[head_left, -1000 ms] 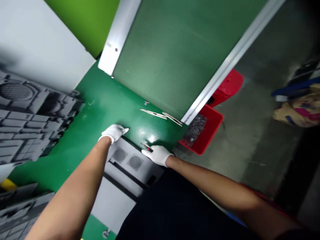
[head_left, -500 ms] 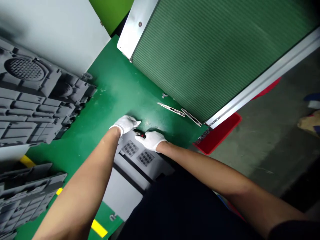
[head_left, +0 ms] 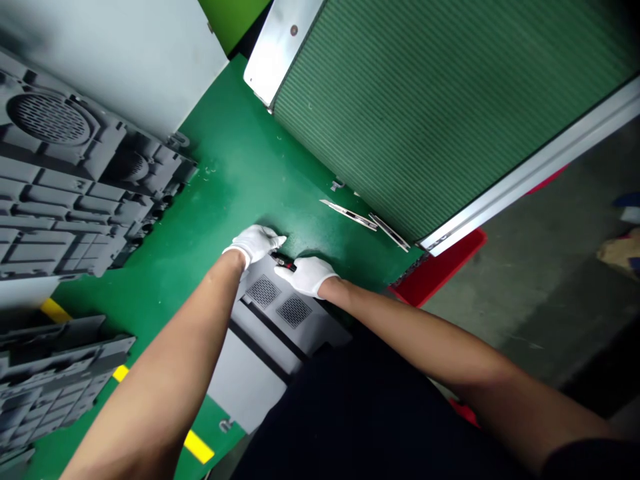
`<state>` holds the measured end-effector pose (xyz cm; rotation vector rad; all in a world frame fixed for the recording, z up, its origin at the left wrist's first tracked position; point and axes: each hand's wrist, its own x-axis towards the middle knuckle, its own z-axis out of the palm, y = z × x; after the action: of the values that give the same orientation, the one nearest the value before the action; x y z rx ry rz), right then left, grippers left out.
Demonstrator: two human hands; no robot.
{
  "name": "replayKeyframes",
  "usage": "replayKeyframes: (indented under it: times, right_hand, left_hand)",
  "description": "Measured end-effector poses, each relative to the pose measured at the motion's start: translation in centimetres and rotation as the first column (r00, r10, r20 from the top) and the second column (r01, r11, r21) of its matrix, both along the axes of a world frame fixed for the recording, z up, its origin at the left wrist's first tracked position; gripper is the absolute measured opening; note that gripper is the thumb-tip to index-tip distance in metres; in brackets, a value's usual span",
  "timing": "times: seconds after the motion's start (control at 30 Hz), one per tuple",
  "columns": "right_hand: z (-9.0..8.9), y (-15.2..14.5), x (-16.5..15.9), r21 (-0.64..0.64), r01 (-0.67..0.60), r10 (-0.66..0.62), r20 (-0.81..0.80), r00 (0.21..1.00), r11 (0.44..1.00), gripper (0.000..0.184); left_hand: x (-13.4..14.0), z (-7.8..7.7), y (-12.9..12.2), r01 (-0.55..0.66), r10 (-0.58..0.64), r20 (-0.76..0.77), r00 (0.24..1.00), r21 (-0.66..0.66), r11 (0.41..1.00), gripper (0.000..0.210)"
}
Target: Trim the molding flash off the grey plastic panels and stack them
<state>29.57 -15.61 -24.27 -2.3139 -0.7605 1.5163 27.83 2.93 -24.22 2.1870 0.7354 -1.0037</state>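
A grey plastic panel (head_left: 260, 337) with two square grille patches lies in front of my body on the green bench. White-gloved, my left hand (head_left: 256, 243) is closed at the panel's far corner, its fingertips beside the far edge. My right hand (head_left: 313, 276), also gloved in white, is wrapped round small pliers (head_left: 284, 261) with a metal head and black-and-red handles. The pliers' head points left toward my left hand, close to the panel's far edge. Exactly where the jaws touch is too small to make out.
Ribbed grey plastic panels (head_left: 65, 193) stand at the left, with more panels (head_left: 65, 373) below them. A green conveyor belt (head_left: 425, 120) with a metal frame fills the upper right. Two slim knives (head_left: 355, 217) lie near it. A red bin (head_left: 440, 267) sits beyond.
The view has shifted slightly, so the surroundings sit a little differently. Both hands stay at the panel's far edge, and the pliers remain in my right hand.
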Motion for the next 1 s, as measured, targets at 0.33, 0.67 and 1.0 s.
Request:
replayKeyframes:
  times: [0.33, 0.67, 1.0]
  right_hand:
    - [-0.7, 0.8, -0.4, 0.021, -0.017, 0.015, 0.089, 0.996, 1.000, 0.084]
    - [-0.5, 0.8, 0.7, 0.018, -0.061, 0.059, 0.093, 0.994, 0.998, 0.080]
    - [-0.2, 0.9, -0.1, -0.003, 0.009, -0.009, 0.074, 0.997, 1.000, 0.082]
  left_hand:
    - [0.2, -0.1, 0.3, -0.022, 0.023, 0.025, 0.999, -0.061, 0.998, 0.039]
    - [0.6, 1.5, -0.3, -0.093, 0.094, 0.023, 0.995, -0.063, 0.994, 0.029]
    - [0.7, 1.2, -0.3, -0.197, 0.200, 0.028, 0.979, -0.091, 0.976, 0.025]
